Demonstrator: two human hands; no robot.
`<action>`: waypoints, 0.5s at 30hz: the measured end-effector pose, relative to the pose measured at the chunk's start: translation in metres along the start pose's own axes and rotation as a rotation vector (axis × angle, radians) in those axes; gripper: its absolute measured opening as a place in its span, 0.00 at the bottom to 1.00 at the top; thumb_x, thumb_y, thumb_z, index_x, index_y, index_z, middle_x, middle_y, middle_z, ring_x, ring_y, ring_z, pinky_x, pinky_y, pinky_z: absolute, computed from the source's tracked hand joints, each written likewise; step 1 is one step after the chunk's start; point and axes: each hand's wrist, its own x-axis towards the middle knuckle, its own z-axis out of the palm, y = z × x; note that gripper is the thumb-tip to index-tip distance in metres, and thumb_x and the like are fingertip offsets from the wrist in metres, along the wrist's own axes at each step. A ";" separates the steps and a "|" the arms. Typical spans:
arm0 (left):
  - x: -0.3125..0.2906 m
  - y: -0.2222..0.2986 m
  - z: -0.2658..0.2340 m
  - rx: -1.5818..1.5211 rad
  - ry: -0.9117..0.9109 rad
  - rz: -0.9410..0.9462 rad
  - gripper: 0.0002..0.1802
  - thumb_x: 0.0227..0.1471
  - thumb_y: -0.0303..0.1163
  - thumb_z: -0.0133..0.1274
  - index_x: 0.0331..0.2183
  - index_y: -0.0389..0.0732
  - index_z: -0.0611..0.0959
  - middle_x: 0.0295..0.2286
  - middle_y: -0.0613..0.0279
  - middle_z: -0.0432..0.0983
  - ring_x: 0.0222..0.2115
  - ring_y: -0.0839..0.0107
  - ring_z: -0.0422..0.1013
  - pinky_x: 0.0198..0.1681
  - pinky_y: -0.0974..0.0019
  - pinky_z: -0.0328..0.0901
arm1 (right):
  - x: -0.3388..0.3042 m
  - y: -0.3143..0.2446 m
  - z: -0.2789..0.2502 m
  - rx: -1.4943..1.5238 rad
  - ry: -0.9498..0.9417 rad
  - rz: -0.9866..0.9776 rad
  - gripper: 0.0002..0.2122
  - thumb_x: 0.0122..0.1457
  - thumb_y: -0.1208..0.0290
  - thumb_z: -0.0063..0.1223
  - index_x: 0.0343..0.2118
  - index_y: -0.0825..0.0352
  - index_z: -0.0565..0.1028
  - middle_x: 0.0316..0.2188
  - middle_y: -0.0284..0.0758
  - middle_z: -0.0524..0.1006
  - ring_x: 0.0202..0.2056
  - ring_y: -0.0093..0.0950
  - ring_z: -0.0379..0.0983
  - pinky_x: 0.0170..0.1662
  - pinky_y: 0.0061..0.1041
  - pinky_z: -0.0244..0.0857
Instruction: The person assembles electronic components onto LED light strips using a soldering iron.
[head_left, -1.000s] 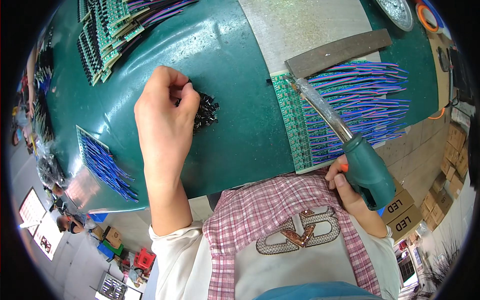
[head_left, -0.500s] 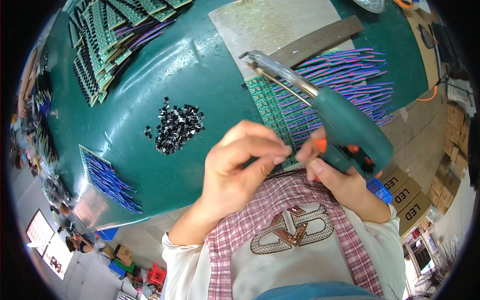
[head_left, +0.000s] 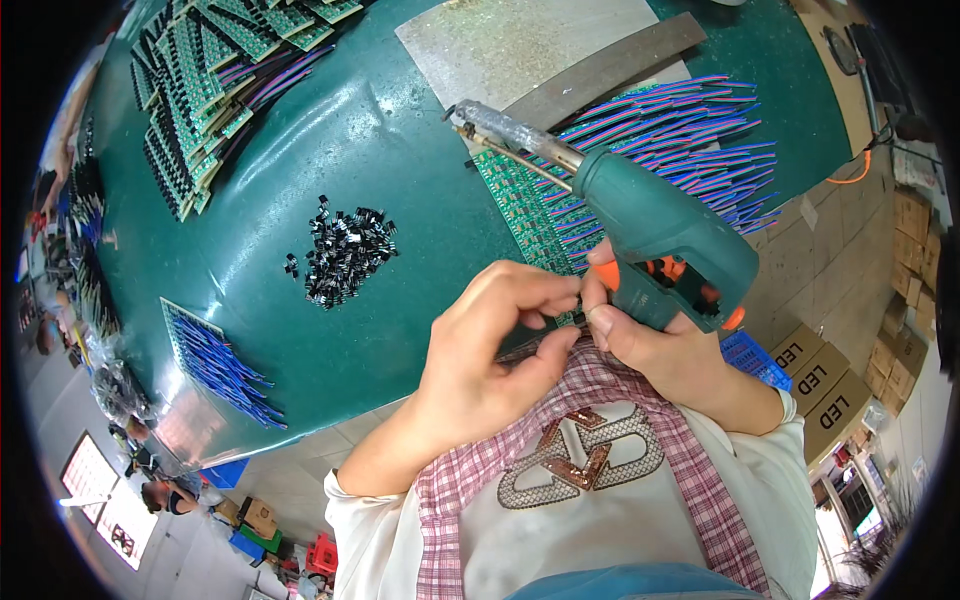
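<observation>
My right hand [head_left: 655, 350] is wrapped round a green soldering gun [head_left: 665, 215] with an orange trigger. Its metal barrel points up and left over the circuit boards. The thumb and a finger of that hand reach left to meet my left hand [head_left: 490, 335]. My left hand's fingers are curled, with the fingertips at a small dark piece, too small to make out, between the two hands. Beneath lies a panel of green circuit boards [head_left: 522, 210] with rows of blue, pink and black wires [head_left: 690, 160]; my hands hide its near end.
A pile of small black connectors [head_left: 345, 255] lies on the green table mat [head_left: 400, 330]. Stacked circuit boards [head_left: 200, 120] fill the far left; a blue-wired board [head_left: 215, 360] lies near left. A metal bar [head_left: 610, 70] rests on a grey plate [head_left: 480, 50]. Cartons [head_left: 830, 390] stand right.
The soldering gun has shifted left and slightly down with my right hand. My left thumb has moved down, away from the index finger, and both hands' fingertips have come together.
</observation>
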 end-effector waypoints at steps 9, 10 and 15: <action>-0.004 0.012 -0.003 -0.047 -0.108 -0.360 0.04 0.53 0.21 0.56 0.33 0.31 0.79 0.24 0.63 0.77 0.21 0.82 0.68 0.25 0.74 0.65 | 0.003 0.012 -0.002 -0.554 -0.021 -0.338 0.12 0.54 0.78 0.58 0.42 0.67 0.75 0.34 0.32 0.77 0.33 0.25 0.74 0.35 0.23 0.68; -0.004 0.014 -0.003 -0.052 -0.106 -0.384 0.04 0.53 0.21 0.56 0.33 0.31 0.79 0.23 0.63 0.76 0.21 0.82 0.68 0.24 0.74 0.65 | 0.006 0.012 -0.005 -0.655 -0.073 -0.421 0.17 0.55 0.81 0.56 0.48 0.68 0.71 0.36 0.32 0.75 0.34 0.22 0.72 0.37 0.21 0.67; 0.006 0.015 -0.006 -0.050 -0.139 -0.406 0.01 0.55 0.20 0.51 0.31 0.32 0.77 0.21 0.65 0.75 0.20 0.83 0.66 0.23 0.75 0.63 | 0.008 0.009 -0.009 -0.639 -0.062 -0.453 0.16 0.57 0.81 0.55 0.50 0.70 0.70 0.36 0.34 0.75 0.34 0.22 0.72 0.37 0.23 0.68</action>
